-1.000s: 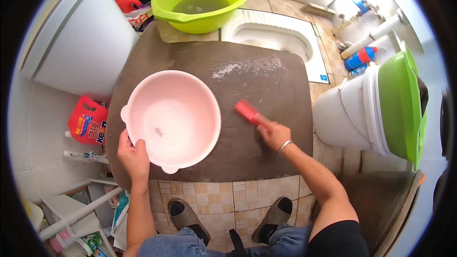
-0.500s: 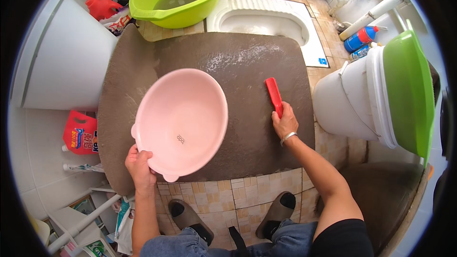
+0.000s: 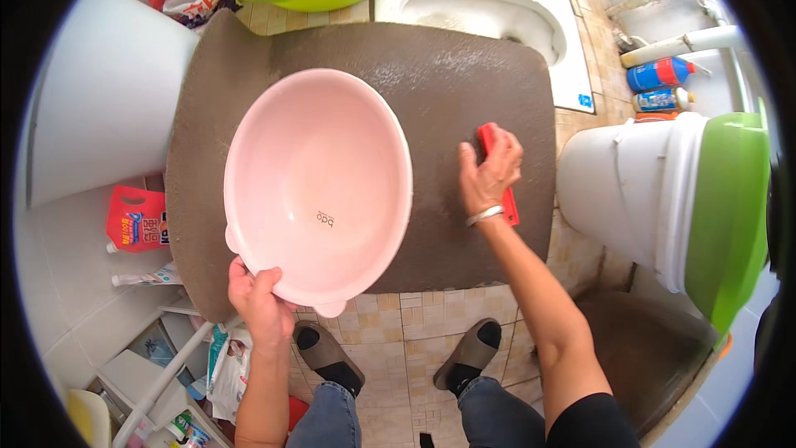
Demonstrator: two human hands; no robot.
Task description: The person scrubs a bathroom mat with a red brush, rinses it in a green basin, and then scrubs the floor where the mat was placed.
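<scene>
A brown mat (image 3: 464, 75) lies on a tiled bathroom floor (image 3: 414, 340). The left hand (image 3: 259, 303) grips the near rim of a pink basin (image 3: 319, 178) above the mat. The right hand (image 3: 491, 170), beside the basin, closes on a red brush (image 3: 496, 168) pressed to the mat.

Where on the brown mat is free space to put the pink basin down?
Bare mat lies between the pink basin and the squat toilet, and below the right hand with its red brush. The left hand grips the basin rim; that left edge is crowded.
</scene>
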